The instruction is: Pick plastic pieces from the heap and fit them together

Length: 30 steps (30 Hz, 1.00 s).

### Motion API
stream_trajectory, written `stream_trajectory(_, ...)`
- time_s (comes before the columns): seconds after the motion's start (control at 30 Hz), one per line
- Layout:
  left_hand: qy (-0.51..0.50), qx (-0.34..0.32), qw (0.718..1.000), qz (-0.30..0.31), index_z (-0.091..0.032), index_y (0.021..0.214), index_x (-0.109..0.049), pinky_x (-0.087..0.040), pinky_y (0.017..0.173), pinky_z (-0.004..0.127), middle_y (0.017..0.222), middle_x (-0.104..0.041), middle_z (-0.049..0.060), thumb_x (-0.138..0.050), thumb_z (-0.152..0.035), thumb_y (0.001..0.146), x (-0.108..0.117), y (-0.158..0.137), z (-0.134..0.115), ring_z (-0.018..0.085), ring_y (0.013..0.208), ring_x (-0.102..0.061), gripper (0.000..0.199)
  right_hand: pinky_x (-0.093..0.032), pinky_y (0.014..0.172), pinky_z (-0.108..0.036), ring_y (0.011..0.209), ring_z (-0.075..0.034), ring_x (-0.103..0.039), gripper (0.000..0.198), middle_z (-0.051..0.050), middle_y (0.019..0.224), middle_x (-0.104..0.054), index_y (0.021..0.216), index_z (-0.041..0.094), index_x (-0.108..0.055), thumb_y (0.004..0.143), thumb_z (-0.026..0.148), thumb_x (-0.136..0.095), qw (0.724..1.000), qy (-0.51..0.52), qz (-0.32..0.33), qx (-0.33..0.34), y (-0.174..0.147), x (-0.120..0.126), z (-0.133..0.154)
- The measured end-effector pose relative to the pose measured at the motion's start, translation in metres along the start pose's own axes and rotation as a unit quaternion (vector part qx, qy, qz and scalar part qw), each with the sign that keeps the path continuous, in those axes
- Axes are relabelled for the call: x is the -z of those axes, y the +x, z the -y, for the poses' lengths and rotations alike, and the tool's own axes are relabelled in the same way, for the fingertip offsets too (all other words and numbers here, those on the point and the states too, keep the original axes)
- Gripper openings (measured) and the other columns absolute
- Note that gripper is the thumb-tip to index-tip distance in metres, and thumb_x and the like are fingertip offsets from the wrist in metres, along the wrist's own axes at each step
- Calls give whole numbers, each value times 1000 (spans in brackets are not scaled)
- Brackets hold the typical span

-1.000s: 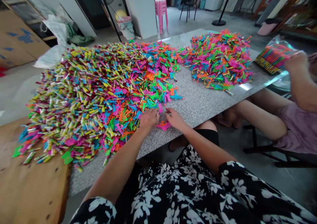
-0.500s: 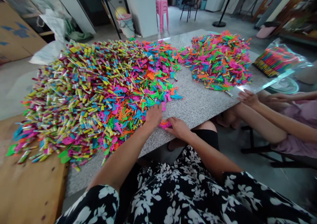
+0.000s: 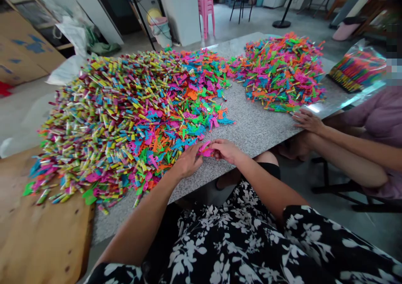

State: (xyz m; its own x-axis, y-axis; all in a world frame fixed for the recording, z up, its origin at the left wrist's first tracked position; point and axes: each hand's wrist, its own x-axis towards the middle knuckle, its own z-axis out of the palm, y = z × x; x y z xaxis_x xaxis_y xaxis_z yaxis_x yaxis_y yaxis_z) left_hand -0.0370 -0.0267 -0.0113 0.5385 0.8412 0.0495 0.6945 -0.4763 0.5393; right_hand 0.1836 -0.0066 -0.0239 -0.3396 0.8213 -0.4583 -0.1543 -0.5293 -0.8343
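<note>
Pink plastic pieces (image 3: 206, 149), small and bunched, sit between the two hands near the tabletop's (image 3: 251, 123) close edge; whether they rest on it or are lifted, I cannot tell. Their long axis is too small to read. The right hand (image 3: 226, 151) has its fingertips drawn narrow on their right side; the left hand (image 3: 188, 162) adjoins their left, thumb apart from fingers, its grip unclear. Neither is plainly nearer. Leftward spreads a large mixed heap (image 3: 109, 112); farther right, beyond a co-worker's hand (image 3: 309, 121), stands a smaller pile (image 3: 285, 72).
</note>
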Motion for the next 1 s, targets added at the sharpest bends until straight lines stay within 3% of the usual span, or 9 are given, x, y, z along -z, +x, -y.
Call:
stream_trajectory(0.13,-63,87,991,-77,-20,135,-66,-56,103,42,121,-76,12,-69,-40,91,0,-15,-1,29,112,-72,49,-47,45,-23,46,-11,-53,21,2,64,-66,85,21,-65,91,40,-70,999,-16,51,5,3,-15,-1)
stream_trajectory(0.23,-230,205,943,-128,-20,109,-71,-58,77,35,87,-76,5,-70,-55,90,0,-24,4,23,79,-72,39,-54,57,-26,62,-15,-64,33,-4,83,-75,98,20,-71,105,48,-54,981,-170,25,94,8,-12,-7)
stream_trajectory(0.33,-429,265,850,-150,-18,102,-69,-55,67,32,86,-77,5,-84,-61,76,1,-33,7,21,74,-71,52,-57,84,-30,98,-20,-71,22,-10,121,-74,118,21,-73,102,29,-60,859,-458,-14,228,13,-3,-15)
stream_trajectory(0.43,-519,284,792,-154,-16,99,-69,-55,69,30,94,-79,7,-93,-53,66,1,-39,6,22,82,-75,55,-53,95,-34,116,-25,-68,35,-13,143,-62,134,21,-69,100,20,-61,720,-639,19,268,17,-1,-21)
stream_trajectory(0.5,-529,292,785,-140,-15,97,-70,-53,66,28,92,-78,7,-94,-49,64,1,-41,4,22,83,-74,52,-52,92,-34,114,-27,-69,35,-16,143,-61,136,19,-67,102,22,-59,680,-685,23,260,19,-5,-21)
stream_trajectory(0.6,-512,303,794,-120,-17,100,-68,-46,56,24,89,-76,4,-92,-48,66,0,-40,3,18,74,-71,52,-51,87,-34,109,-29,-70,29,-17,134,-66,129,18,-69,104,27,-59,663,-706,23,246,20,-13,-20)
stream_trajectory(0.77,-477,279,825,-117,-20,102,-62,-36,46,21,84,-69,0,-87,-57,73,0,-41,2,14,64,-65,54,-51,86,-33,100,-27,-71,15,-14,117,-73,109,18,-73,98,24,-65,705,-670,12,230,18,-14,-20)
stream_trajectory(0.9,-490,258,829,-74,-21,102,-61,-32,43,21,85,-69,1,-77,-68,83,7,-48,1,13,61,-62,53,-52,72,-29,79,-20,-69,4,-6,93,-75,95,20,-67,93,24,-67,855,-476,-48,201,9,-6,-14)
stream_trajectory(1.0,-489,235,840,-2,-21,113,-67,-32,44,22,90,-72,3,-76,-66,85,16,-50,0,12,57,-60,53,-49,55,-24,59,-13,-60,13,-1,83,-74,104,21,-65,94,31,-64,944,-277,23,178,-3,-8,-3)
